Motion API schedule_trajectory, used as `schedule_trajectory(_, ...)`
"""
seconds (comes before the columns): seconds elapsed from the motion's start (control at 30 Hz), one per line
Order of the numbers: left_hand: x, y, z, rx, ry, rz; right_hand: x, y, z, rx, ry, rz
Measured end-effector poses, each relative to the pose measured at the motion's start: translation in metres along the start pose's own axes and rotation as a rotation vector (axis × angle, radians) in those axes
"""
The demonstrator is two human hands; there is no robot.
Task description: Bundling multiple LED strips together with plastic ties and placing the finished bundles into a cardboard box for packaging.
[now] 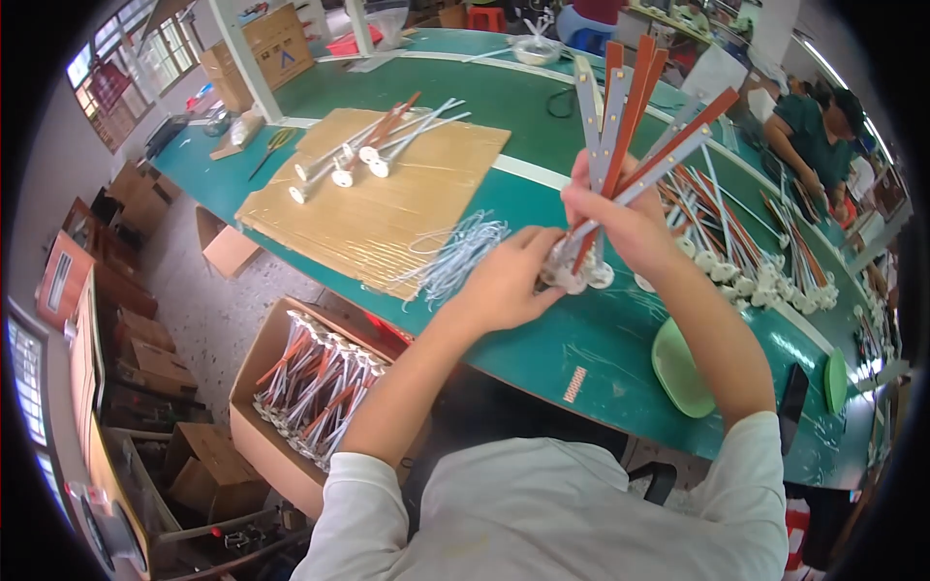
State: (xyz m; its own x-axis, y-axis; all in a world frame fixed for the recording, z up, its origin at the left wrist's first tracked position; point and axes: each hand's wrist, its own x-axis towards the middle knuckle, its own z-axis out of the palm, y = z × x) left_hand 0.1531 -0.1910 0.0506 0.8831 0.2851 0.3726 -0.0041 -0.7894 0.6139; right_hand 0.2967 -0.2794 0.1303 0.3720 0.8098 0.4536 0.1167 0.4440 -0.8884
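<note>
My right hand point(625, 218) is closed around a fanned bundle of flat strips point(639, 92), some orange-brown and some grey with small pale squares along them. White round ends point(579, 281) hang at the bundle's lower side. Pressed against that lower part is my left hand point(509, 281), its fingers bent round the strips beside the round ends; its fingertips are partly hidden. A heap of thin pale-blue ties or wires point(460, 254) lies on the green table just left of my left hand.
A cardboard sheet point(436, 174) carries several similar strips point(373, 145). More are heaped at right point(717, 232) and fill a carton point(247, 387) below the table edge. A green bowl point(678, 373), scissors point(275, 147) and a co-worker point(819, 131) are also in view.
</note>
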Motion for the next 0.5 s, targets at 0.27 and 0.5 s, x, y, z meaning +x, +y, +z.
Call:
schedule_trajectory(0.27, 0.025, -0.077, -0.103, 0.352, 0.236, -0.123, 0.008, -0.021, -0.009, -0.073, -0.074, 0.238)
schedule_trajectory(0.5, 0.043, -0.204, -0.133, 1.152, 0.250, -0.496, 0.001, -0.017, -0.012, -0.101, -0.018, 0.381)
